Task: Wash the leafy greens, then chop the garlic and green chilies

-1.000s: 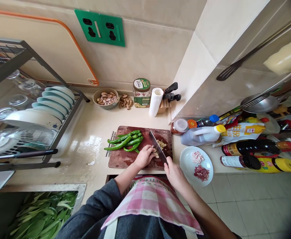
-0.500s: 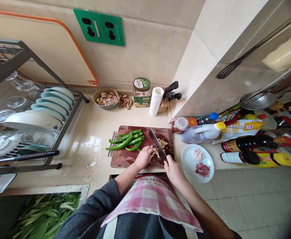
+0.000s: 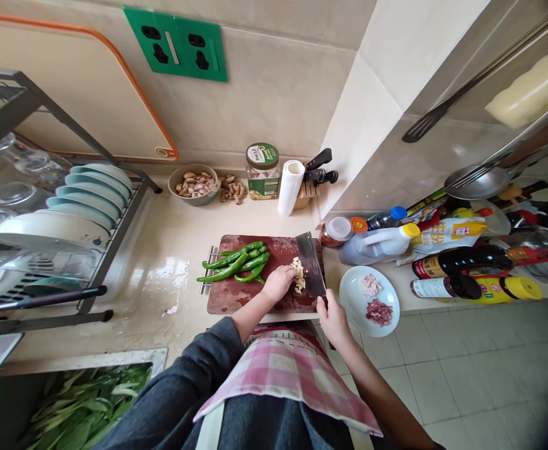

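- Reddish-brown rectangular cutting board (image 3: 229, 304), beneath both hands.
- Broad dark metal knife (image 3: 308, 262), gripped by the right hand (image 3: 334, 320), now shifted rightward.
- Left hand (image 3: 278, 282), at the pile; finger closure cannot be told.
- Small pale chopped pieces (image 3: 298, 275), now bunched between left hand and blade: probably gathering, not slicing.

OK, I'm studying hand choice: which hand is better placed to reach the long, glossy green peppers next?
Probably the left hand: it holds no tool and lies beside the small, pale chopped pieces, nearer the green peppers. The right hand grips the broad, dark-bladed metal knife, farther off.
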`<state>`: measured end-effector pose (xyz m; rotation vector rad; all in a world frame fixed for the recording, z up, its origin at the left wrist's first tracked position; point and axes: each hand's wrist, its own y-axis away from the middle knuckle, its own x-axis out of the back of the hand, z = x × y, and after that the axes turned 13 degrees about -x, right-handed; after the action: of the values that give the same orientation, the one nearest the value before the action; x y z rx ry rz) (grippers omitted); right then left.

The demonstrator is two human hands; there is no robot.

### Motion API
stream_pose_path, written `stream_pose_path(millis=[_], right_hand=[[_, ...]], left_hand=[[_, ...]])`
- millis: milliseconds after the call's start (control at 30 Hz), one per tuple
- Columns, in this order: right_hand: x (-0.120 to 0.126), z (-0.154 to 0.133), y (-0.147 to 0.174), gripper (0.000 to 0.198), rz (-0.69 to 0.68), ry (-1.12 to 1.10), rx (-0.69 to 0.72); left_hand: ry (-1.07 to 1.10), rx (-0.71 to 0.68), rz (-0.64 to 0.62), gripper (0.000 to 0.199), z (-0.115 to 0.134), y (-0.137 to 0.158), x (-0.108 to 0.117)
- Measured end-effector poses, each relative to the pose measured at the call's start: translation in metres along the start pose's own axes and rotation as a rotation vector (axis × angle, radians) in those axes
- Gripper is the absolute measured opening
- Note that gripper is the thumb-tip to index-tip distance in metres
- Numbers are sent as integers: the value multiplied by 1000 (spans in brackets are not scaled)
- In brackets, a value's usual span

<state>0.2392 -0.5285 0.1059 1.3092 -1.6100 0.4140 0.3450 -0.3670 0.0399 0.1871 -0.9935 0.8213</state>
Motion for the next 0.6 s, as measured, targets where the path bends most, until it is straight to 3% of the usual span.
stream_pose_path(millis=[133, 233, 333, 500, 600], right_hand=[[12, 7, 2, 19, -34, 18, 20], [10, 11, 8, 17, -118, 57, 93], [4, 13, 7, 18, -174, 110, 149], [14, 14, -4, 23, -141, 154, 147], [27, 16, -6, 21, -149, 128, 221]], left_hand=[[119, 48, 188, 12, 3, 1, 21], [167, 147, 395, 14, 3, 11, 47], [156, 191, 502, 14, 3, 18, 69], [122, 183, 504, 14, -4, 10, 100], [94, 124, 388, 15, -7, -8, 127]])
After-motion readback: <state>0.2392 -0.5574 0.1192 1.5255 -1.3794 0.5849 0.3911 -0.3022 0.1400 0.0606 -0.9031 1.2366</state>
